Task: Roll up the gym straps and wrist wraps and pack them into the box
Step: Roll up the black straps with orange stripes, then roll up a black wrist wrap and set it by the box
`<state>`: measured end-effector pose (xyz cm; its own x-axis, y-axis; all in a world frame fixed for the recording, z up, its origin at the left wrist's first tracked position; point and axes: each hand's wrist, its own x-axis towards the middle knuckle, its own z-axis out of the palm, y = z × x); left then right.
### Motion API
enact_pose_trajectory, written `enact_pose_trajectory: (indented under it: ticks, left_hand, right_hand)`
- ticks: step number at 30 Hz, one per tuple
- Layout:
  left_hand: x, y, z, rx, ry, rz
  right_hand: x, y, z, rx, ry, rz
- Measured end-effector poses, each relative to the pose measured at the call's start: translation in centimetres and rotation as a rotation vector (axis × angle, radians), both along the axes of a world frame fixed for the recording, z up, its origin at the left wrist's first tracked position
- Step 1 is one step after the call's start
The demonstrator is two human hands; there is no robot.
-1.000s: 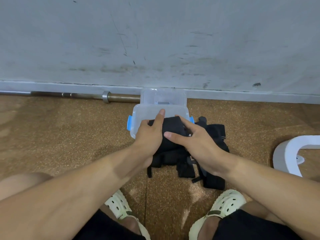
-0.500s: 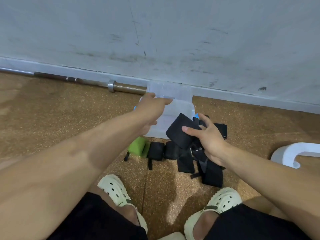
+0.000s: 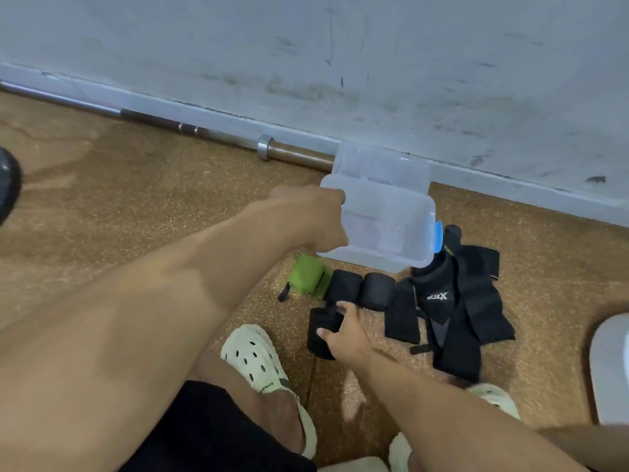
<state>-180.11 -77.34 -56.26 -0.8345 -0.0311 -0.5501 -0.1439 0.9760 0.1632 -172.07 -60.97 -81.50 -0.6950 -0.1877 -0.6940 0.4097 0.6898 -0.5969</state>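
We are crouched over a speckled brown cork-like floor (image 3: 102, 206) that runs up to a pale, scuffed wall (image 3: 340, 46) with a grey skirting strip. Nearest us, our two cream perforated foam clogs (image 3: 253, 357) sit on the floor, with black shorts (image 3: 204, 434) at the lower edge.

Just beyond the left clog, our right hand (image 3: 343, 333) pinches a black rolled fabric wrap (image 3: 321, 332), thumb and fingers curled round it, low over the floor. Past it lies a row of soft rolls touching one another: a bright green fabric roll (image 3: 306, 274) with a black pull tab, then two black cylindrical wrist wraps (image 3: 360, 287). To their right spreads a loose heap of black flat webbing gym straps (image 3: 456, 301), one bearing a white printed logo, their ends splayed toward the right clog and taking most of the room on that side.

Above the rolls, our left hand (image 3: 313, 216) grips the near-left corner of a clear rectangular plastic box (image 3: 384, 216) with a blue side latch, tilted toward us. Its clear lid (image 3: 381, 166) hangs open behind, against the skirting. How the fingers lie inside the box we cannot tell.

Left of the box the floor is open. A steel barbell bar (image 3: 211, 134) with a collar lies along the wall's foot, its end hidden behind the lid. A white curved moulded object (image 3: 609, 366) crowds the right edge, and a dark rounded shape (image 3: 8, 185) the left.
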Motion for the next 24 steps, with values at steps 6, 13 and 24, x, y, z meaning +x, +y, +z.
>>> enact_pose_trajectory:
  ticks: [6,13,24]
  left_hand:
    - [0.2,-0.7,-0.8,0.089,-0.096,-0.096]
    - [-1.4,-1.3,0.0,0.271,-0.046,-0.052]
    - [-1.8,-1.7,-0.2,0.278,-0.059,-0.046]
  right_hand:
    - [0.5,-4.1,-3.4,0.051,-0.100,-0.057]
    - [-1.3,-5.5,-5.1,0.057,-0.098,-0.194]
    - [-0.9,-5.8,-5.0,0.044,-0.032,-0.204]
